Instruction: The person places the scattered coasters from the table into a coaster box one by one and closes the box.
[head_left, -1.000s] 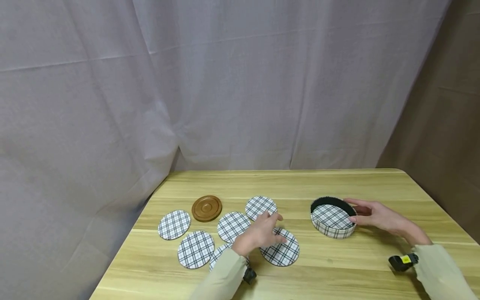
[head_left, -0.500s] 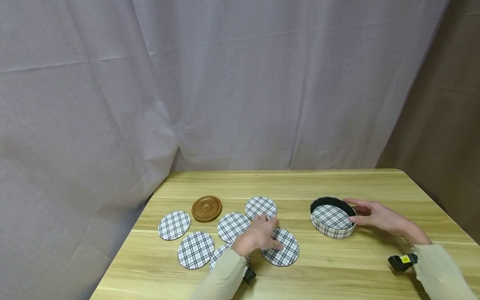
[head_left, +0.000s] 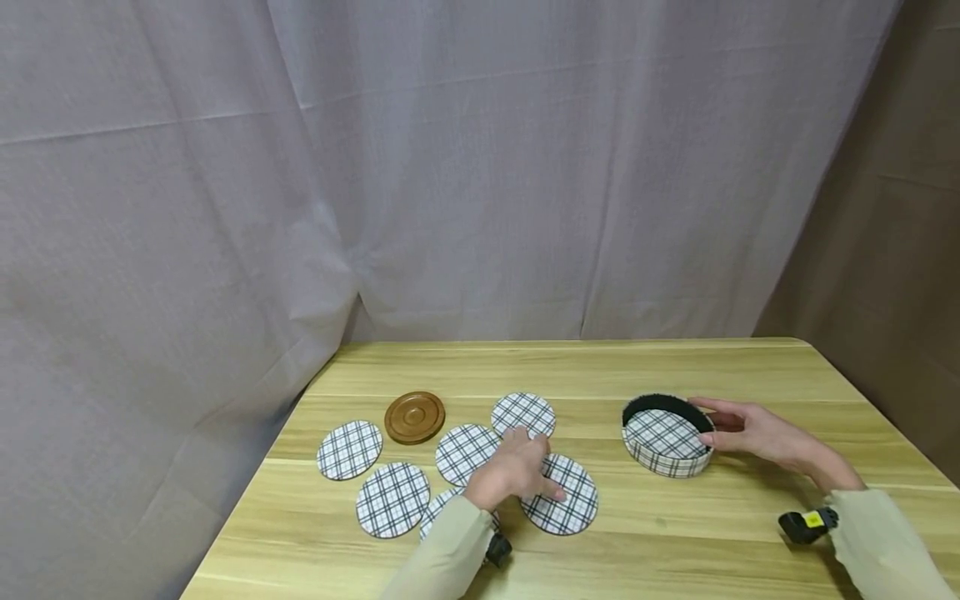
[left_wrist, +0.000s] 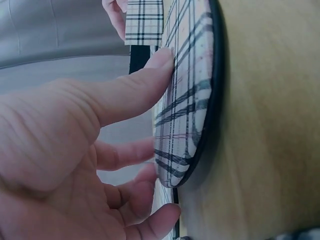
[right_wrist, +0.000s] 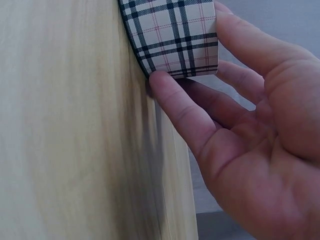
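Note:
In the head view, my left hand [head_left: 508, 475] is at a round plaid coaster [head_left: 577, 500] lying on the table. Up close in the left wrist view, its thumb presses the top of that coaster [left_wrist: 182, 95] while curled fingers meet the edge. My right hand [head_left: 765, 435] grips the side of a round plaid coaster holder [head_left: 663, 467] with a black inner wall. A plaid disc shows at the holder's bottom; whether it is a coaster or the floor I cannot tell. The right wrist view has fingertips against the holder's outer wall [right_wrist: 175, 37].
Several more plaid coasters lie spread to the left, among them one at the back [head_left: 522, 410] and one at far left [head_left: 349, 450]. A brown wooden round disc [head_left: 414, 417] sits behind them. A grey curtain [head_left: 480, 167] hangs beyond the wooden table [head_left: 645, 550].
My left hand has shifted slightly left and lower, its fingers closing in on the near coaster's edge. The right hand and the holder stay put.

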